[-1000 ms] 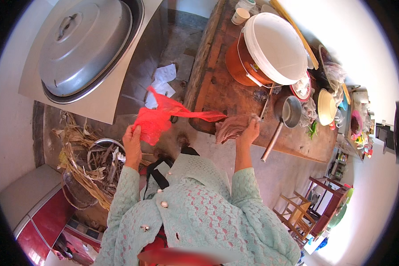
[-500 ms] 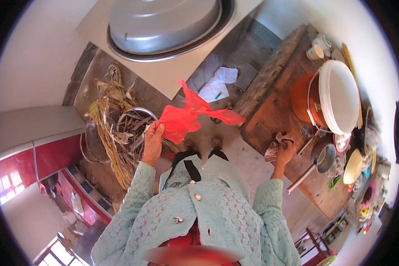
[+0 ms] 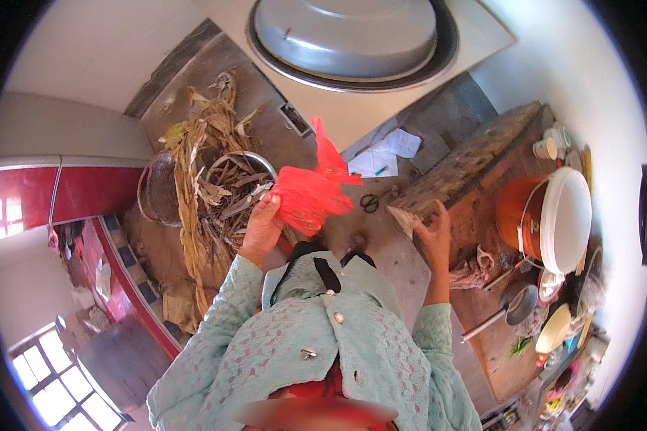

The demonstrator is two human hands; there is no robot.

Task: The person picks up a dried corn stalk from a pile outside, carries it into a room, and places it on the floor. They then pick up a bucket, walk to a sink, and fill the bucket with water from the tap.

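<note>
- Since half a second ago the view has swung further to the person's left: the round grey metal pan lid (image 3: 345, 32) now sits at the top centre, and the long brown wooden worktop (image 3: 482, 215) has slid to the right side of the frame.
- Left hand (image 3: 262, 226), centre left, has its fingers closed on a crumpled thin red plastic bag (image 3: 309, 194), as in the earlier frames; the bag stays raised in the middle of the frame, its loose tail pointing up.
- Right hand (image 3: 433, 233), right of centre, has moved from the dark bundle to the worktop's near edge, where its fingers curl around a small pale folded piece (image 3: 407, 218); what that piece is cannot be told.
- Judging by this, the bag is being kept ready while the other hand gathers something at the worktop.
- Just left of the bag lies a heap of dry yellow-brown husks and stalks (image 3: 201, 179) over a round metal basin (image 3: 244, 161).
- White paper sheets (image 3: 384, 154) lie on the dark floor above the bag, with dark scissors (image 3: 370, 202) beside them.
- At the right edge stands an orange plastic bucket with a white lid (image 3: 550, 215); it bears a small label, too small to describe.
- Below it lie a metal ladle (image 3: 514, 305) and a pale yellow bowl (image 3: 553, 327).
</note>
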